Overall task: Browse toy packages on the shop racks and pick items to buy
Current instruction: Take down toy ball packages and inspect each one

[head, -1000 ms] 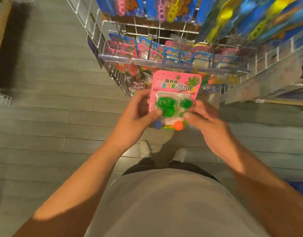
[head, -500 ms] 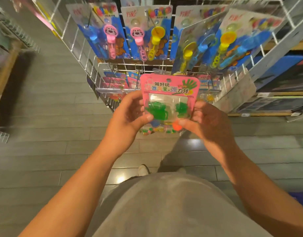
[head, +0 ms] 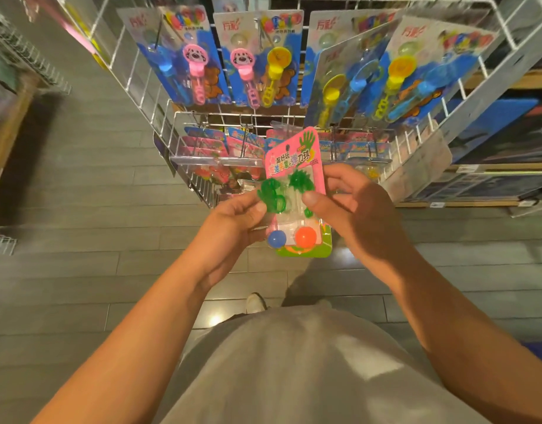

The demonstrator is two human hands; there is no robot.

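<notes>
A pink toy package [head: 297, 166] with green sticky hands and a blue and an orange ball under clear plastic is held up in front of the wire rack [head: 184, 117], tilted to the right. My left hand [head: 233, 221] pinches its left edge with thumb on the front. My right hand [head: 355, 209] grips its right edge, thumb pressed on the blister. Blue bubble-wand packages [head: 254, 56] hang in a row on the rack above. More pink and blue packages [head: 208, 145] of the same kind hang on the lower pegs behind a clear strip.
The wire rack stands straight ahead on a grey plank floor [head: 80, 240]. Wooden shelving with dark boxes [head: 493, 133] runs along the right. Another shelf unit [head: 6, 96] stands at the far left. My shoe [head: 256, 302] shows below the package.
The view has lifted, bringing the upper bubble-wand row fully into sight. The package has tilted to the right and its lower balls now show below my hands. Both hands keep hold.
</notes>
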